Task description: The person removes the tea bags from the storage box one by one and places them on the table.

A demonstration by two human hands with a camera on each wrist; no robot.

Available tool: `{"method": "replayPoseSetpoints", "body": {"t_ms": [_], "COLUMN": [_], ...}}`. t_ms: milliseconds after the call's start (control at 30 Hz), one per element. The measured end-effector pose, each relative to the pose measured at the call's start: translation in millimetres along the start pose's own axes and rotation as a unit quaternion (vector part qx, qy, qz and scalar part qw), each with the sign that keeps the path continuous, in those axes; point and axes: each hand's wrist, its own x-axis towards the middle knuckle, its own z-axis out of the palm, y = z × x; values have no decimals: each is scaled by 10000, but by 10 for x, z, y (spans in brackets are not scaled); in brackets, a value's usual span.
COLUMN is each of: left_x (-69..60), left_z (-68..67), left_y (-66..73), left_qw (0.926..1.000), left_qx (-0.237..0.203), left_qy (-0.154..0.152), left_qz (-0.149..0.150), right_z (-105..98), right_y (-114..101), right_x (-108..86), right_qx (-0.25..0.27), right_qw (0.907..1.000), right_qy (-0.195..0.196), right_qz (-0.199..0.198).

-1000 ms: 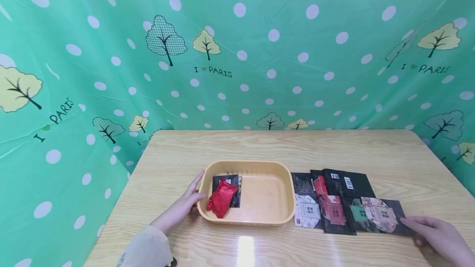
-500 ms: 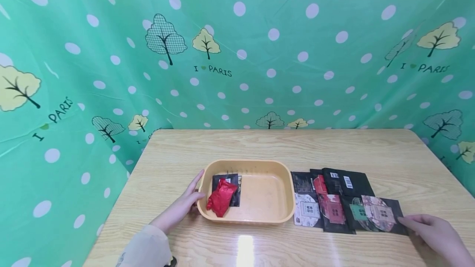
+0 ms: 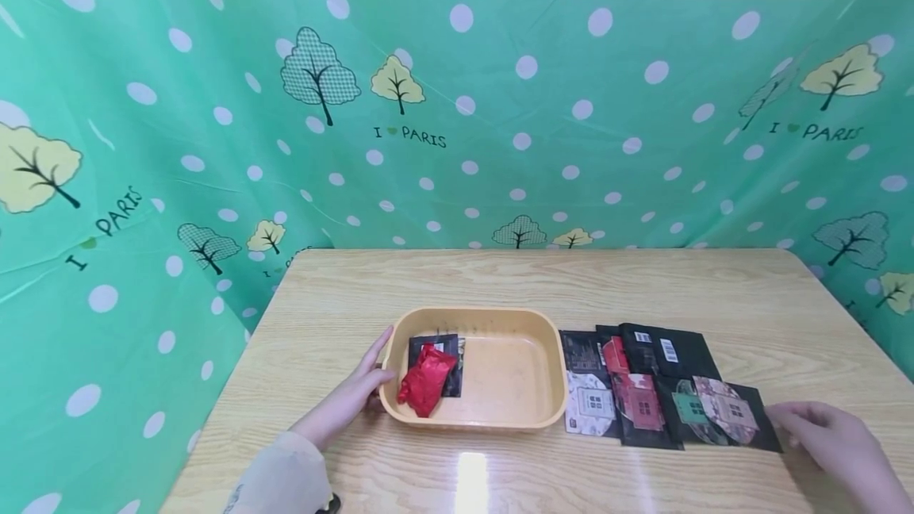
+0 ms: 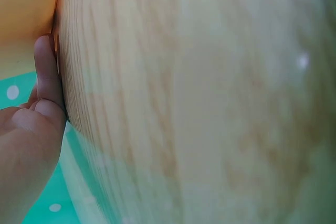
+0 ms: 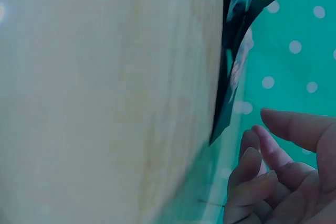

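A yellow-orange plastic tray sits mid-table. It holds a crumpled red foil packet lying over a black sachet. My left hand rests against the tray's left end with fairly straight fingers along its outer wall. Right of the tray lie several overlapping black sachets with printed labels. The rightmost sachet has a pink floral print and overlaps one with a green label. My right hand is beside its right edge, with a gap between thumb and fingers; in the right wrist view the fingers hold nothing.
In the back row, sachets lie with barcodes up, one black. A white-floral sachet and a red-label sachet lie near the tray's right end. A green dotted curtain hangs around the wooden table.
My right hand pinched the edge of the pink floral sachet earlier, and it shifted slightly left. The hand has since let go and drawn slightly right. The left hand stays put.
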Motion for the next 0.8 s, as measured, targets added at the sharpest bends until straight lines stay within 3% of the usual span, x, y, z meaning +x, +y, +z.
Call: {"method": "replayPoseSetpoints", "body": {"t_ms": [167, 367, 667, 800], "left_x": [15, 12, 6, 2], "left_z": [-6, -10, -7, -7], "left_y": [0, 0, -5, -10], "left_qw": [9999, 9999, 9999, 10000], "left_qx": [-57, -84, -92, 3], "left_qy": [0, -17, -10, 30], "left_qz": [89, 70, 90, 56], "right_z": [-15, 9, 16, 47], "right_y": [-109, -286, -585, -699], "right_x": [-29, -128, -322, -388], "right_qx": [276, 630, 974, 995], "right_qw": [9996, 9968, 9918, 9913], "right_qy": [70, 493, 702, 615], "right_qz": [-34, 41, -431, -600]}}
